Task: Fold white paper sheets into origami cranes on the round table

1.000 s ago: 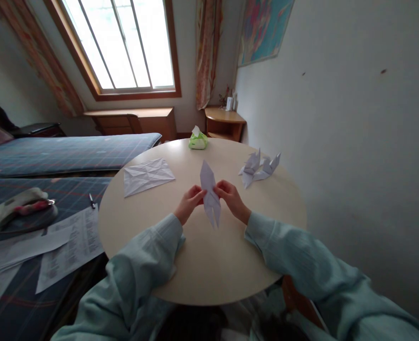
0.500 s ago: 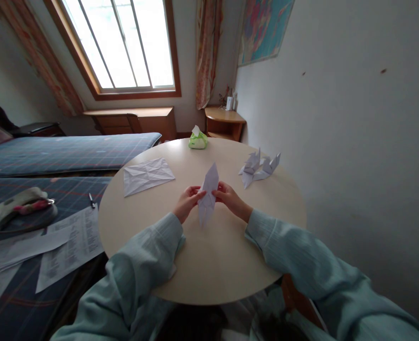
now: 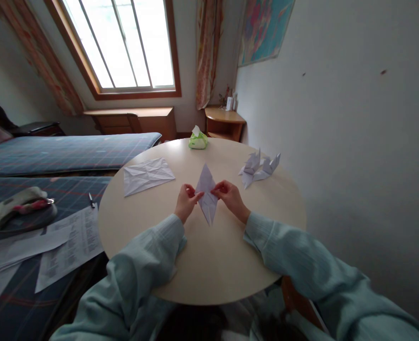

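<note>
Both my hands hold a white folded paper piece (image 3: 206, 193), a kite or diamond shape with points up and down, above the middle of a round beige table (image 3: 202, 265). My left hand (image 3: 186, 201) pinches its left corner and my right hand (image 3: 228, 197) pinches its right corner. Both hands have their fingers closed on the paper. A creased white sheet (image 3: 146, 175) lies flat to the left. Two finished folded paper figures (image 3: 258, 167) rest on the table at the right.
A green tissue pack (image 3: 198, 140) sits at the table's far edge. Beds with blue plaid covers (image 3: 67, 152) stand to the left, with printed papers (image 3: 53, 246), a pen (image 3: 92, 201) and a pouch (image 3: 13, 204) on the nearer one. A white wall is close on the right.
The folded paper has been turned between my fingers, from a long narrow shape tilted left and then right into a broader diamond held upright. Both hands stayed in the same place.
</note>
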`<state>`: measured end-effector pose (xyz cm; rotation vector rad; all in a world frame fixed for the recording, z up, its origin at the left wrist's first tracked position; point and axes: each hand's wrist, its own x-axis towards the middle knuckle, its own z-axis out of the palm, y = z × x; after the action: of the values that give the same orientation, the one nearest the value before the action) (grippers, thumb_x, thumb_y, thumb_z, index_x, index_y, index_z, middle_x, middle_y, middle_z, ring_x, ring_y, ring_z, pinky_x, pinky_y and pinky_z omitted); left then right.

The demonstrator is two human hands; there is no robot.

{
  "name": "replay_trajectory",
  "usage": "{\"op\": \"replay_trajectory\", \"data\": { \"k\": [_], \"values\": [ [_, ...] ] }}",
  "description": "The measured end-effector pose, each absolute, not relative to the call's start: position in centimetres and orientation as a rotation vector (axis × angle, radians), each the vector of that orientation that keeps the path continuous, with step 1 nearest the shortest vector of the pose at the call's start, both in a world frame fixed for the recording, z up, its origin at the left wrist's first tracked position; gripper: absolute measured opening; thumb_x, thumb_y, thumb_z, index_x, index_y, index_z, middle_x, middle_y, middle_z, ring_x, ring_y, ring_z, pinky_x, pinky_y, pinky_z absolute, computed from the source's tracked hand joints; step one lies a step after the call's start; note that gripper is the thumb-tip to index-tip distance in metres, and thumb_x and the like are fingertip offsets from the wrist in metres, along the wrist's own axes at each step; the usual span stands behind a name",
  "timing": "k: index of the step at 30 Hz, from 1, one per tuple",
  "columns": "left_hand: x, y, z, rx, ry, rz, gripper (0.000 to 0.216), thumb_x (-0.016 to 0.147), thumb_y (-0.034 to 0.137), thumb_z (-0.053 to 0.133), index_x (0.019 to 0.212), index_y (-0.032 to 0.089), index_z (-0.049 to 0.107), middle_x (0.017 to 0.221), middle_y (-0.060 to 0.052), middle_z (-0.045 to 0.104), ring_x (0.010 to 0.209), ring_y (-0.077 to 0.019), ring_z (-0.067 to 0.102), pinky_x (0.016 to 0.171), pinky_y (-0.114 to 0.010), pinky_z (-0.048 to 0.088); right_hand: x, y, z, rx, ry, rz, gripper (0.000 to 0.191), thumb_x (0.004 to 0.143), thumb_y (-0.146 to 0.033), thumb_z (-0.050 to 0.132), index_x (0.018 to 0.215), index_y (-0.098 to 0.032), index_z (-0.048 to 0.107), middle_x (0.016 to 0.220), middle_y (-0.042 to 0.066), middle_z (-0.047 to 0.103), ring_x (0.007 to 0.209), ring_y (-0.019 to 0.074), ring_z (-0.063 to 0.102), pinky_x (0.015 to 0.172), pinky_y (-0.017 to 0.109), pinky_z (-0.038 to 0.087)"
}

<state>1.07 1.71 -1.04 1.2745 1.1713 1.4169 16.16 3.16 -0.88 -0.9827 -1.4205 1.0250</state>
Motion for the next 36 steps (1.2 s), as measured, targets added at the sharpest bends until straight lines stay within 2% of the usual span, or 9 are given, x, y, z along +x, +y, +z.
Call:
{"op": "replay_trajectory", "data": {
  "k": [4, 10, 16, 20, 25, 30, 36],
  "values": [
    [1.04, 1.60, -1.28, 1.434, 1.191, 1.300, 0.031, 0.058, 0.035, 0.064, 0.071, 0.016, 0.044, 0.061, 0.005, 0.048, 0.047, -0.0044, 0.044, 0.042, -0.016, 0.033, 16.17, 2.87, -0.83, -1.033, -1.463, 0.960, 0.024, 0.057, -0.038, 0.065, 0.067, -0.016, 0.058, 0.061, 0.001, 0.059, 0.052, 0.0115, 0.052, 0.048, 0.024, 0.042],
    [1.23, 1.36, -1.56, 1.506, 1.297, 1.279, 0.040, 0.051, 0.033, 0.070, 0.075, 0.016, 0.044, 0.065, 0.004, 0.049, 0.052, -0.0063, 0.047, 0.045, -0.017, 0.037, 16.24, 2.86, -0.76, -1.043, -1.449, 0.910, 0.020, 0.059, -0.033, 0.063, 0.069, -0.016, 0.059, 0.061, 0.001, 0.059, 0.052, 0.0115, 0.052, 0.048, 0.024, 0.043],
    [1.08, 1.65, -1.08, 1.390, 1.233, 1.429, 0.025, 0.064, 0.035, 0.058, 0.072, 0.015, 0.044, 0.064, 0.003, 0.050, 0.049, -0.0064, 0.049, 0.041, -0.017, 0.036, 16.18, 3.20, -0.94, -1.016, -1.479, 0.920, 0.024, 0.061, -0.039, 0.061, 0.069, -0.016, 0.056, 0.066, 0.002, 0.059, 0.055, 0.0124, 0.054, 0.049, 0.024, 0.044],
    [1.02, 1.73, -1.02, 1.320, 1.143, 1.459, 0.024, 0.064, 0.029, 0.058, 0.075, 0.016, 0.040, 0.061, 0.004, 0.052, 0.052, -0.0071, 0.051, 0.045, -0.018, 0.040, 16.23, 3.07, -0.91, -1.065, -1.527, 0.867, 0.028, 0.061, -0.041, 0.061, 0.071, -0.015, 0.054, 0.067, 0.002, 0.057, 0.055, 0.0116, 0.052, 0.049, 0.024, 0.043],
    [1.36, 1.44, -0.94, 1.374, 1.053, 1.429, 0.025, 0.063, 0.026, 0.059, 0.075, 0.017, 0.038, 0.056, 0.006, 0.051, 0.050, -0.0067, 0.051, 0.047, -0.018, 0.042, 16.32, 2.93, -0.99, -1.214, -1.572, 0.725, 0.036, 0.052, -0.037, 0.068, 0.073, -0.016, 0.047, 0.069, 0.000, 0.052, 0.055, 0.0104, 0.048, 0.047, 0.023, 0.041],
    [1.17, 1.50, -0.85, 1.334, 1.113, 1.470, 0.025, 0.063, 0.027, 0.058, 0.073, 0.018, 0.038, 0.057, 0.007, 0.050, 0.050, -0.0067, 0.051, 0.046, -0.018, 0.041, 16.50, 3.56, -1.10, -1.154, -1.450, 0.877, 0.026, 0.060, -0.034, 0.060, 0.072, -0.016, 0.044, 0.068, -0.001, 0.051, 0.055, 0.0098, 0.051, 0.047, 0.023, 0.044],
    [1.03, 1.65, -0.78, 1.240, 1.133, 1.435, 0.029, 0.061, 0.029, 0.059, 0.075, 0.017, 0.037, 0.065, 0.004, 0.051, 0.055, -0.0080, 0.053, 0.047, -0.020, 0.044, 16.65, 3.60, -0.68, -1.036, -1.319, 1.072, 0.029, 0.057, -0.036, 0.064, 0.071, -0.015, 0.049, 0.069, 0.000, 0.055, 0.059, 0.0105, 0.055, 0.050, 0.023, 0.047]
  ]
}}
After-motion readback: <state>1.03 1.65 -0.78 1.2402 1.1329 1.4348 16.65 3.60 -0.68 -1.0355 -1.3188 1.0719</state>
